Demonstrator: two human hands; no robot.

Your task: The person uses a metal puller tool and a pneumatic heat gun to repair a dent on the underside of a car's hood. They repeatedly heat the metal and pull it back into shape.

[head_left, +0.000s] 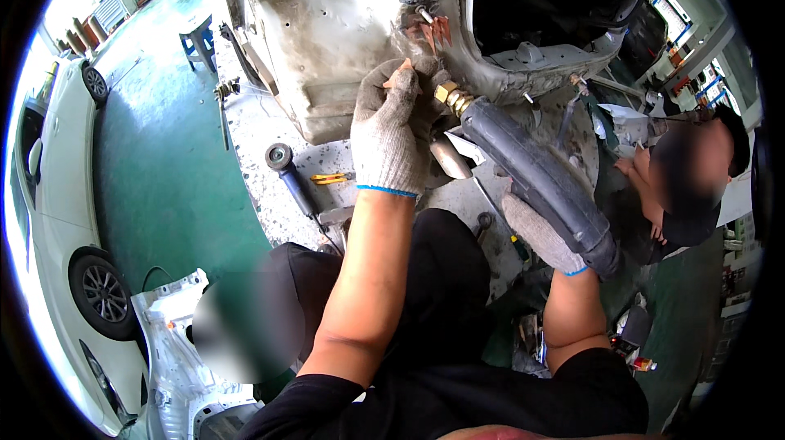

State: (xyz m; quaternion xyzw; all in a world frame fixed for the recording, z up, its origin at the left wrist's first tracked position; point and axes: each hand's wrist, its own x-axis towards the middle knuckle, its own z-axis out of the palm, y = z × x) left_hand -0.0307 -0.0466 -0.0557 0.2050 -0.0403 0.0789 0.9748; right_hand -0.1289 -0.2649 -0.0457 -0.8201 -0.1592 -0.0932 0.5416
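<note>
Our left grip [386, 125] pinches 1 copper tab [401, 77]; our right grip [540, 230] holds a brass-tipped gun [531, 170]. Other tabs [441, 29] seem stuck on the car panel [335, 39]; ours looks loose.

- Black tool [531, 170]: long, tube-shaped, scuffed; slanted from center to lower right, brass fitting [452, 98] at upper-left end.
- Copper-colored piece [401, 78]: small, pointed, center of frame; rest hidden.
- Metal panel [343, 23]: whitish, stained, top center.
- Copper-colored strips [440, 31]: on panel, splayed, top center.
</note>
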